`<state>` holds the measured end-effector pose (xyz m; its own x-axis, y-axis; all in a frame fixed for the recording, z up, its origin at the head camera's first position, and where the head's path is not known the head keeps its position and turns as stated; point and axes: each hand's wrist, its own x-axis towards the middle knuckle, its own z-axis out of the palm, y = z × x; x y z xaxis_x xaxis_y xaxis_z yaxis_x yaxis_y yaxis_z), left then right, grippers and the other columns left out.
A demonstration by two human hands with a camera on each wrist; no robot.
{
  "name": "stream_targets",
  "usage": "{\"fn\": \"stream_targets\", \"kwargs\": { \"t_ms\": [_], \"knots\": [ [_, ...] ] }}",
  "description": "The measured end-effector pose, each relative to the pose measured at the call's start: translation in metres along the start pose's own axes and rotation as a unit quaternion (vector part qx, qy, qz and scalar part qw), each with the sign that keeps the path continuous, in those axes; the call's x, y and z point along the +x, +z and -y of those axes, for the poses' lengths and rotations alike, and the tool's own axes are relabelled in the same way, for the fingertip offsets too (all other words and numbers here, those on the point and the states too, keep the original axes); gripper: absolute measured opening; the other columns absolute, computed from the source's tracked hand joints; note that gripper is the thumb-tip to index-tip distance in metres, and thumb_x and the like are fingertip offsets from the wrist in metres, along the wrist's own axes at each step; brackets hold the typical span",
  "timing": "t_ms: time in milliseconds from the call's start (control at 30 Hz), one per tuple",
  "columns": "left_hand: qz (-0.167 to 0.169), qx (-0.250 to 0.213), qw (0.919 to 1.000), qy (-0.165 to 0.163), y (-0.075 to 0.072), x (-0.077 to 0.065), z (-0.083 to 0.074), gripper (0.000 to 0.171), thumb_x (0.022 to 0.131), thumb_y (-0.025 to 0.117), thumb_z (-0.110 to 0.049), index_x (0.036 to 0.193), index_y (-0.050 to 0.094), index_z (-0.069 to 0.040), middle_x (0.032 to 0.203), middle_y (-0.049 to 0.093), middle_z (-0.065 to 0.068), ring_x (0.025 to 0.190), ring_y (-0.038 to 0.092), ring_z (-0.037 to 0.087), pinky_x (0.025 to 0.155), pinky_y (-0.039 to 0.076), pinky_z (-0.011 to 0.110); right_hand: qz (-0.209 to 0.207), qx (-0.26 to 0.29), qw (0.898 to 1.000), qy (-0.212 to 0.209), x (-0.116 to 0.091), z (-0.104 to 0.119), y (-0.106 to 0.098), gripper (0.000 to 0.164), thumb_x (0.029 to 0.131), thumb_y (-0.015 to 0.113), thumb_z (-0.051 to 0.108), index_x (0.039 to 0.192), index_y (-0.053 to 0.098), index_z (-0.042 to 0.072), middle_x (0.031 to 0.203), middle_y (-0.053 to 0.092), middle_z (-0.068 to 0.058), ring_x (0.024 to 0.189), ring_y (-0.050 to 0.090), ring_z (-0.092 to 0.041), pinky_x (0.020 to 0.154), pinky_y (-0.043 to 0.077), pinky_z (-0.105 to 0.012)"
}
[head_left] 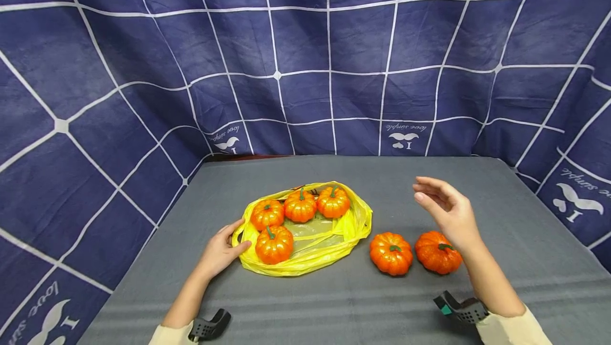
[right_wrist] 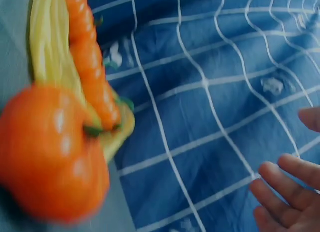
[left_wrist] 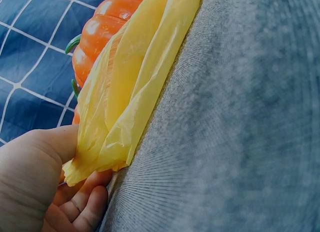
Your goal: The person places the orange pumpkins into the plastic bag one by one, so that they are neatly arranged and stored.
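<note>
A yellow plastic bag lies spread on the table with its mouth up, and several small orange pumpkins with green stems sit inside it. My left hand holds the bag's left edge. In the left wrist view the thumb lies over the gathered yellow plastic and the fingers are beneath it. My right hand is raised, holding nothing, its fingers loosely bent and the thumb apart. Below and beside it, two more pumpkins rest on the table: one nearer the bag, the other close to the right forearm.
A grey cloth covers the table. Behind it and along both sides hangs a dark blue curtain with white grid lines. Each wrist wears a black band, the left one and the right one.
</note>
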<state>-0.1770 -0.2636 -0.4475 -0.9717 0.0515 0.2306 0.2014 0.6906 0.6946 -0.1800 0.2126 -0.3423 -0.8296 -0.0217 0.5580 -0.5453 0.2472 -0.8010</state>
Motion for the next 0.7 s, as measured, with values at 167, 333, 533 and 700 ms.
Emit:
{"fn": "stream_targets", "kwargs": {
  "t_ms": [167,333,533,700],
  "knots": [
    [0.000,0.001,1.0000,0.000,-0.001,-0.001,-0.001,0.063,0.084,0.075,-0.022,0.138,0.052,0.003,0.126,0.058,0.023,0.111,0.057,0.036,0.092,0.043,0.049,0.051,-0.108,0.993,0.015,-0.012,-0.013,-0.034,0.033,0.092,0.065,0.003,0.124,0.061,-0.004,0.111,0.065,0.013,0.105,0.054,0.003,0.091,0.035,-0.009],
    [-0.010,0.000,0.9999,0.008,0.000,0.001,-0.002,0.061,0.085,0.076,-0.021,0.136,0.054,0.003,0.122,0.060,0.020,0.106,0.059,0.031,0.088,0.046,0.043,0.106,-0.184,0.977,0.037,-0.028,-0.035,-0.060,0.044,0.088,0.073,0.013,0.129,0.060,0.004,0.117,0.054,0.025,0.109,0.043,0.012,0.088,0.028,-0.004],
    [-0.015,0.000,0.9998,0.013,0.001,-0.002,-0.002,0.060,0.084,0.076,-0.021,0.134,0.055,0.004,0.120,0.061,0.019,0.099,0.060,0.027,0.083,0.048,0.037,0.166,-0.156,0.973,0.017,-0.051,-0.067,-0.074,0.064,0.078,0.078,0.002,0.137,0.053,0.004,0.127,0.048,0.025,0.116,0.040,0.011,0.088,0.030,-0.007],
    [-0.020,0.000,0.9997,0.012,0.003,-0.004,-0.003,0.059,0.083,0.077,-0.021,0.132,0.057,0.004,0.118,0.062,0.016,0.100,0.059,0.026,0.084,0.048,0.036,0.218,-0.078,0.973,0.009,-0.065,-0.085,-0.077,0.076,0.072,0.076,-0.009,0.140,0.045,-0.004,0.136,0.049,0.020,0.113,0.049,0.004,0.086,0.038,-0.011]
  ]
}}
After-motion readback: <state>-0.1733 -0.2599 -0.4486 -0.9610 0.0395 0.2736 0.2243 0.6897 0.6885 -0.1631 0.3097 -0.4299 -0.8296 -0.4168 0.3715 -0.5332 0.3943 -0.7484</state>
